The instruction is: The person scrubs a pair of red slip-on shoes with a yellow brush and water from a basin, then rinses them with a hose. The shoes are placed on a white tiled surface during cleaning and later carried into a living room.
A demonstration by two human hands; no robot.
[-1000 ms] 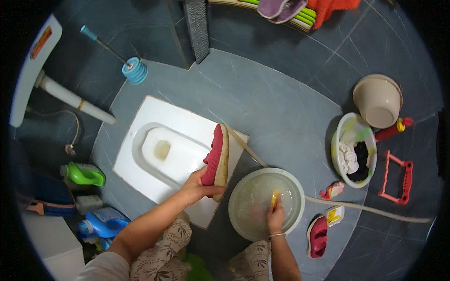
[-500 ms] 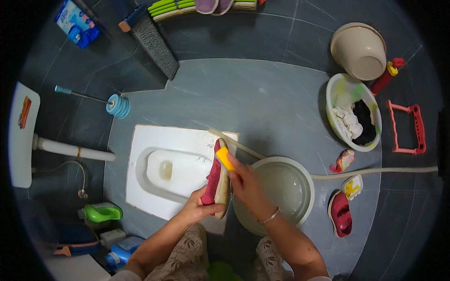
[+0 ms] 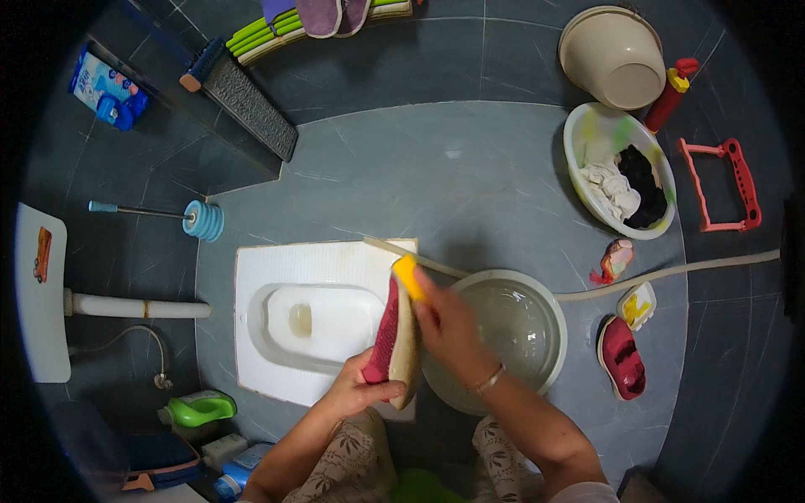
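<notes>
Biggest thing here is the grey tile floor (image 3: 470, 176), and everything sits on it. The white squat toilet pan (image 3: 310, 323) is set into it toward the left side, and right next to the pan's right edge is a clear round basin (image 3: 549, 335) that seems to have water in it. Further right near the floor's far edge there's a smaller white tub (image 3: 579, 134) with laundry in it, plus a beige bucket (image 3: 616, 59) above that.

The pink shoe (image 3: 392, 335) is held up on its side between the pan and the basin, sole facing right. Left hand (image 3: 356, 390) has its fingers wrapped around the heel end, thumb pressed on the pink side. Right hand (image 3: 449, 323) is closed around a yellow brush (image 3: 407, 277), which sits against the sole near the toe; can't make out individual fingers that well.

What I'd worry about: the shoe hangs right over the pan's edge, so a wet, soapy grip could let it slide into the toilet. Hard strokes could also fling dirty water back into the basin. The second shoe (image 3: 622, 359) lies well off to the right.
</notes>
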